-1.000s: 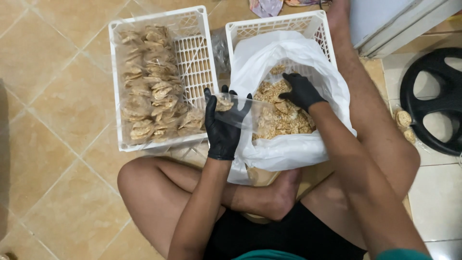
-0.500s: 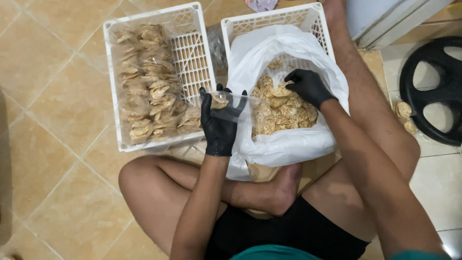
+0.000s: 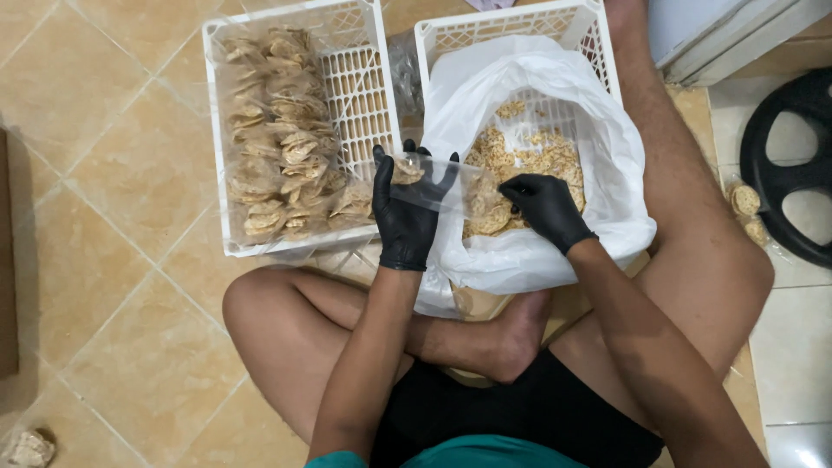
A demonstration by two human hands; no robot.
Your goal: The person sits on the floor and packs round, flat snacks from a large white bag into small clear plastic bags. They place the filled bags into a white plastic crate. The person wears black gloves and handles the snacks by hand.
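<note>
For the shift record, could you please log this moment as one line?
left hand: holds clear bag | right hand: feeding crackers into it | crate: packed bags

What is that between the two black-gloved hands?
In the head view, a clear plastic bag with a few snack pieces inside spans from the left hand to the right hand, above the white bag of loose snacks.

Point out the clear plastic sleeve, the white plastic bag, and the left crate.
Clear plastic sleeve point(image 3: 442, 180), head view, its middle.
White plastic bag point(image 3: 529, 260), head view, near rim.
Left white plastic crate point(image 3: 360, 82), head view, bare lattice floor.
</note>
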